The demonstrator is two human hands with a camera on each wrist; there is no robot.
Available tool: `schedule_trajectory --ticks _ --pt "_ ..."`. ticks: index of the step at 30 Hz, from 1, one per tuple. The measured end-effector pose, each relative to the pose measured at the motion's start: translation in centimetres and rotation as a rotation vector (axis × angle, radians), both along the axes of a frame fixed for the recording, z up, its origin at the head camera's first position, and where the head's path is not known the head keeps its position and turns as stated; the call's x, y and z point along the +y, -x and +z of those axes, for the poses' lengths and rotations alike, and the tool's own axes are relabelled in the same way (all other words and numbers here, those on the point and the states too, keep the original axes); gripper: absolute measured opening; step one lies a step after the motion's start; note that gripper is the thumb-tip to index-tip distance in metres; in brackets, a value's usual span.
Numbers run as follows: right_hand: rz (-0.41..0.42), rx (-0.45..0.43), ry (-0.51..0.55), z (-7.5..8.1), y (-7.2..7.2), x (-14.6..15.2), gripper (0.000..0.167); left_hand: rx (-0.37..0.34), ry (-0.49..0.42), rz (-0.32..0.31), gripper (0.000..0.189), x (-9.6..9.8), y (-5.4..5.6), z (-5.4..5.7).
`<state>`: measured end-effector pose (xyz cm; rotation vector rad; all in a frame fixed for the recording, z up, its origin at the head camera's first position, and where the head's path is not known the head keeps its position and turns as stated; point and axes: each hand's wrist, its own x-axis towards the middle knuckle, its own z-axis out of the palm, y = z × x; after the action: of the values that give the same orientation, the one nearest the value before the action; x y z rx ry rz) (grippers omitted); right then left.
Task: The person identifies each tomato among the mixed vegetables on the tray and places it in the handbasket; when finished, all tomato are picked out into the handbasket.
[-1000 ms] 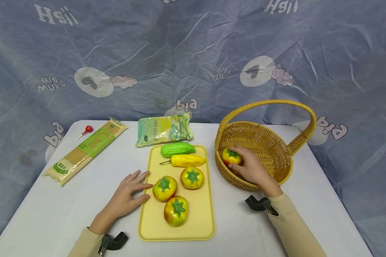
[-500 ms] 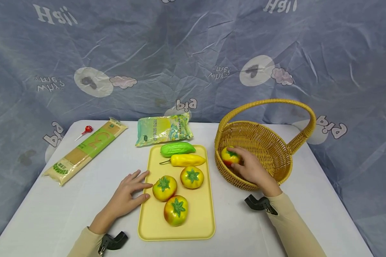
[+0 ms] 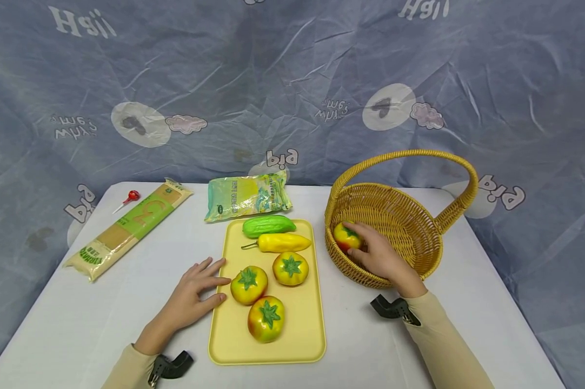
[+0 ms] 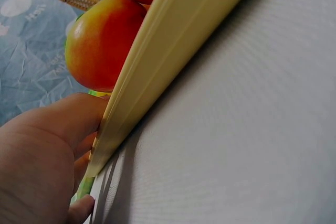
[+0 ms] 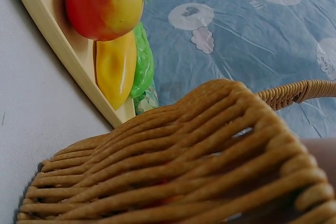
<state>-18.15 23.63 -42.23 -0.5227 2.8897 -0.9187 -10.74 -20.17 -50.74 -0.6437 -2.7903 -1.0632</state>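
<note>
Inside the wicker basket, at its left side, my right hand holds a yellow-red tomato with a green star-shaped top, fingers over it and thumb at its near side. In the right wrist view the basket wall hides most of that hand. My left hand lies with spread fingers at the left edge of the yellow tray, fingertips at its rim. On the tray are three similar tomatoes, a yellow pepper and a bumpy green cucumber.
Behind the tray lies a green-yellow plastic packet. A long pack of noodles lies slanted at the left, with a red lollipop beside it. The basket handle arches high above its rim. A printed blue cloth hangs behind the table.
Both hands keep almost the same places. The tomato in the basket and my right fingers on it shift only slightly; the things on the tray stay put.
</note>
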Motion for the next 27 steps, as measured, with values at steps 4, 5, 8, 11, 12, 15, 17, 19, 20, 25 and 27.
schedule_trajectory --ticks 4,5,8,11,12,15,17,19,20,25,27 --pt "0.000 0.005 0.009 -0.07 0.03 0.00 0.061 0.001 0.003 0.000 0.030 -0.02 0.02 0.03" --pt "0.000 0.009 0.011 -0.10 0.07 -0.02 0.060 -0.001 0.005 0.000 0.030 -0.03 0.02 0.04" --pt "-0.003 0.016 0.015 -0.14 0.14 -0.04 0.060 -0.001 0.005 0.000 0.030 -0.07 0.02 0.06" --pt "-0.004 0.017 0.017 -0.15 0.18 -0.04 0.060 -0.001 0.002 -0.002 0.030 -0.09 0.01 0.05" --pt "-0.005 0.016 0.018 -0.15 0.17 -0.02 0.060 0.000 0.000 -0.003 0.030 -0.09 0.01 0.04" --pt "-0.004 0.008 0.017 -0.13 0.19 -0.02 0.060 -0.003 -0.002 -0.004 0.030 -0.10 0.01 0.01" --pt "-0.007 -0.002 0.018 -0.12 0.20 -0.01 0.060 -0.005 -0.001 -0.004 0.030 -0.09 0.01 0.00" --pt "-0.008 -0.009 0.018 -0.13 0.22 0.00 0.060 -0.005 0.001 -0.003 0.030 -0.08 0.02 0.01" --pt "-0.010 -0.013 0.019 -0.14 0.21 0.02 0.060 -0.004 0.002 -0.002 0.030 -0.07 0.02 0.01" --pt "-0.019 -0.017 0.023 -0.21 0.21 0.12 0.061 0.001 0.000 -0.003 0.030 -0.02 0.01 0.09" --pt "-0.026 -0.020 0.023 -0.21 0.18 0.15 0.061 -0.001 -0.003 -0.004 0.029 -0.01 -0.01 0.10"
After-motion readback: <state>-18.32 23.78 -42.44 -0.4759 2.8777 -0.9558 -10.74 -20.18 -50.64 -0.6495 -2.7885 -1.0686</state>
